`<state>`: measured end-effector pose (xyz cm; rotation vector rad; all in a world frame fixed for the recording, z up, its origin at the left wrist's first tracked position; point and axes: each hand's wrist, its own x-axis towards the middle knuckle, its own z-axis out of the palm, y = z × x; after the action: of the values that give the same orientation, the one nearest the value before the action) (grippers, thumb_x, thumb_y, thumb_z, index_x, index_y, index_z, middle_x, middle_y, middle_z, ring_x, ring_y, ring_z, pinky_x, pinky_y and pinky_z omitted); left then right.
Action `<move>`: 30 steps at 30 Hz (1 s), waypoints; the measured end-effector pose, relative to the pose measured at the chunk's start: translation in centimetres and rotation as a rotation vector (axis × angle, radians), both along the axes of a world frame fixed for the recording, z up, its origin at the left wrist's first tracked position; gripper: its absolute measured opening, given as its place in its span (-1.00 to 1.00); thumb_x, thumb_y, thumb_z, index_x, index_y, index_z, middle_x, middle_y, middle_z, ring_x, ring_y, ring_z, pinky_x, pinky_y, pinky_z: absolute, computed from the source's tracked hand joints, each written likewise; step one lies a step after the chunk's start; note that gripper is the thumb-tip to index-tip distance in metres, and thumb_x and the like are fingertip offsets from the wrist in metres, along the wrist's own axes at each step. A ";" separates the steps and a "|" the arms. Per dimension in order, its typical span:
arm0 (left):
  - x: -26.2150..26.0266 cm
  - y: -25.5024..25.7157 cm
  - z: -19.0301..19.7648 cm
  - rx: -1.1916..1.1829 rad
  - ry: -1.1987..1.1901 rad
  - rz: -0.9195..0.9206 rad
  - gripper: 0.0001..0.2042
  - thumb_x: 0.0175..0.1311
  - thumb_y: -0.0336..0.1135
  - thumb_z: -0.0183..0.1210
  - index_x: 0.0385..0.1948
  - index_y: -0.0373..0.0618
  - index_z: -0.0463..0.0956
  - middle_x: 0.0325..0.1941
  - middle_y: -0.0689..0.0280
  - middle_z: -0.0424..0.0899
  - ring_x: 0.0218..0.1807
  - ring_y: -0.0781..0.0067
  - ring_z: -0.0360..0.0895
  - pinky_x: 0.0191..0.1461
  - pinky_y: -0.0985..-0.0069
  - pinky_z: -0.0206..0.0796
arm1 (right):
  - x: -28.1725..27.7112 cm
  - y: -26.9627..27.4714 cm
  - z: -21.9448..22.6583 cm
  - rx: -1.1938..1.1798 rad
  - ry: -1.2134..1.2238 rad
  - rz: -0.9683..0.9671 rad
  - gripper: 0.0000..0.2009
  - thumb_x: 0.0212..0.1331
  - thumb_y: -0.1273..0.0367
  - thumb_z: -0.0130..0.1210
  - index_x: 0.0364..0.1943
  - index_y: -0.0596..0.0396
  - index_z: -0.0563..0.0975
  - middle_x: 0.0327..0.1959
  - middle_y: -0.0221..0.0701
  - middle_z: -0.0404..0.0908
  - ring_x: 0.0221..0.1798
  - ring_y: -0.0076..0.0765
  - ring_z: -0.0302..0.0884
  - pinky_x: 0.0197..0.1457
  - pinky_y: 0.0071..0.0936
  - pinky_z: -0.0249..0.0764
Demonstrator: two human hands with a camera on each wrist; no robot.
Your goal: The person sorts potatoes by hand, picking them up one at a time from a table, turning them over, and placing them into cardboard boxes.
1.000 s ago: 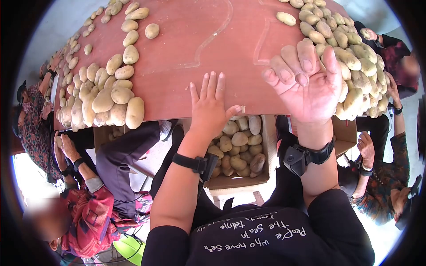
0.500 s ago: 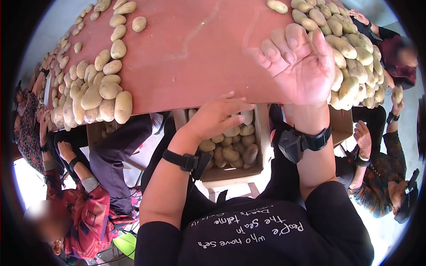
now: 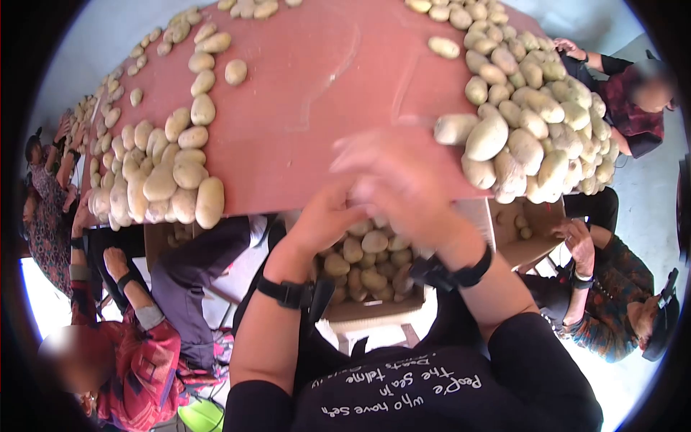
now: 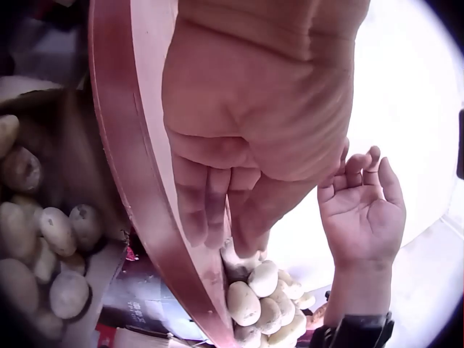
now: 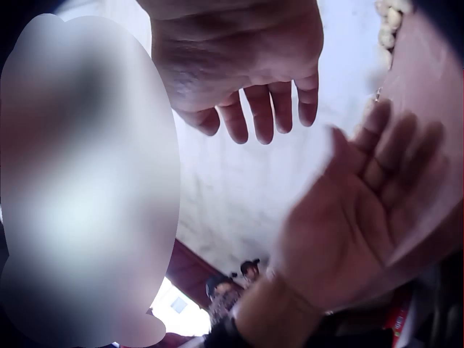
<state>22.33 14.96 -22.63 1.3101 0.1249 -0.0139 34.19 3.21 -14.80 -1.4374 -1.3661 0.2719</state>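
Note:
In the head view my left hand (image 3: 324,219) is over the near table edge, above a cardboard box (image 3: 371,311) of potatoes (image 3: 367,277). My right hand (image 3: 403,180) is blurred and overlaps the left hand's fingers in that view. Seen from the left wrist, the left palm (image 4: 254,101) has loosely bent fingers and nothing in it; the right palm (image 4: 366,225) faces the camera with fingers spread. From the right wrist, the right hand (image 5: 243,65) hangs its fingers down, holding nothing, and the left hand (image 5: 341,217) is blurred, fingers extended.
A reddish table (image 3: 288,151) carries a potato heap (image 3: 540,129) on the right and another (image 3: 162,173) on the left. One loose potato (image 3: 235,72) lies near the left row. Other people sit on both sides, and another cardboard box (image 3: 529,241) stands below the table's right side.
My left hand has come back from the tabletop to its near edge. The right hand, earlier raised palm up by the right heap, has swung left and down to the left hand. The head view has shifted slightly.

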 end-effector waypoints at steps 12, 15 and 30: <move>0.0 0.7 3.8 -0.937 -0.407 0.254 -0.11 0.18 0.37 -0.11 0.43 -0.04 -0.14 0.49 -0.06 -0.11 0.51 -0.03 -0.15 0.51 0.11 -0.27 | -0.3 1.3 -3.3 -0.422 -0.357 -0.374 -0.33 0.19 -0.03 0.00 0.32 0.02 0.23 0.34 -0.02 0.18 0.41 0.21 0.02 0.43 0.10 -0.06; 0.3 1.8 3.5 -0.907 -0.453 0.414 -0.17 0.21 0.26 -0.06 0.42 -0.06 -0.09 0.48 -0.08 -0.10 0.51 0.02 -0.12 0.51 0.14 -0.24 | -0.4 1.8 -4.4 -0.407 -0.210 -0.431 -0.32 0.22 0.00 0.00 0.33 0.09 0.19 0.35 0.05 0.13 0.42 0.24 0.00 0.43 0.06 -0.06; 2.2 3.7 4.2 -0.959 -0.422 0.292 -0.16 0.21 0.36 -0.14 0.42 0.02 -0.09 0.50 0.03 -0.13 0.51 0.13 -0.12 0.46 0.15 -0.09 | 1.3 4.8 -3.5 -0.468 -0.326 -0.353 -0.39 0.20 0.05 0.03 0.29 0.01 0.27 0.34 -0.05 0.17 0.43 0.15 0.01 0.37 0.21 0.00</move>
<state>24.49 18.64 -18.42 0.3096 -0.0556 0.4049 35.47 7.98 -18.35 -2.1592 -1.3224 0.1321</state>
